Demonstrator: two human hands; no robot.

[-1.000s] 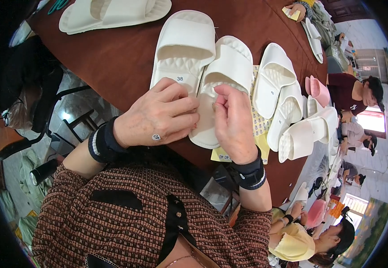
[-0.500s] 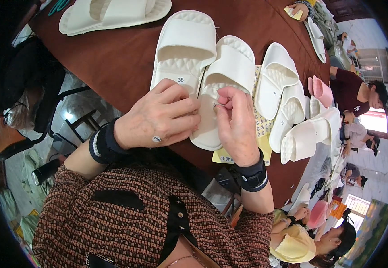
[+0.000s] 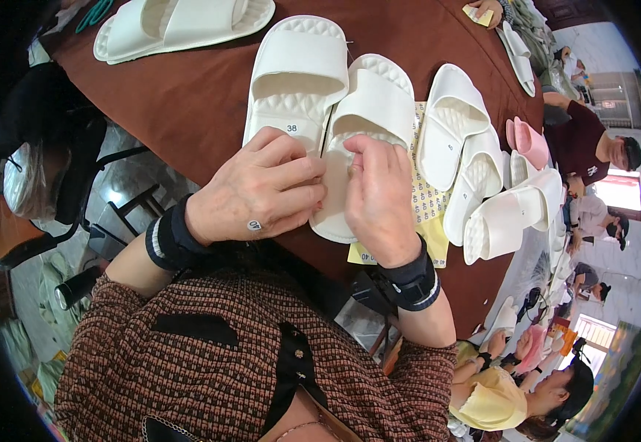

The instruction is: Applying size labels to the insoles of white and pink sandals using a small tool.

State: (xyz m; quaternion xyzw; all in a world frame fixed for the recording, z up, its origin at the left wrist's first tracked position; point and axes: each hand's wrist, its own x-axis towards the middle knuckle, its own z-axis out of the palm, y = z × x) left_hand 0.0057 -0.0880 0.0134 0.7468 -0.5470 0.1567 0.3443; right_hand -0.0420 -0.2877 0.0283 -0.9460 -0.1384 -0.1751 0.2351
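My left hand [image 3: 261, 188] lies over the heel end of a white slipper [image 3: 302, 70], its fingers curled inward and their tips at the left edge of a second slipper [image 3: 372, 96] — whether they grip anything I cannot tell, because the tips are turned away from view. My right hand [image 3: 385, 195] is over the second slipper's footbed, just below its strap, with the fingers bent toward the thumb; I can't make out whether anything is pinched there. The two slippers lie side by side on the brown tablecloth [image 3: 180, 110], toes pointing away from me, and a small printed label [image 3: 291, 128] shows on the footbed of the left one. A round sticker [image 3: 254, 225] sits on the back of my left hand. From under the second slipper and my right hand a yellow sheet of stickers [image 3: 427, 199] juts out. To its right more white slippers [image 3: 446, 158] lie in a loose cluster, with pink slippers [image 3: 530, 144] beyond them, and another white pair [image 3: 187, 29] rests at the upper left. Dark wristbands [image 3: 412, 280] circle both my wrists. Across to the right sits a co-worker in a yellow top [image 3: 490, 398].
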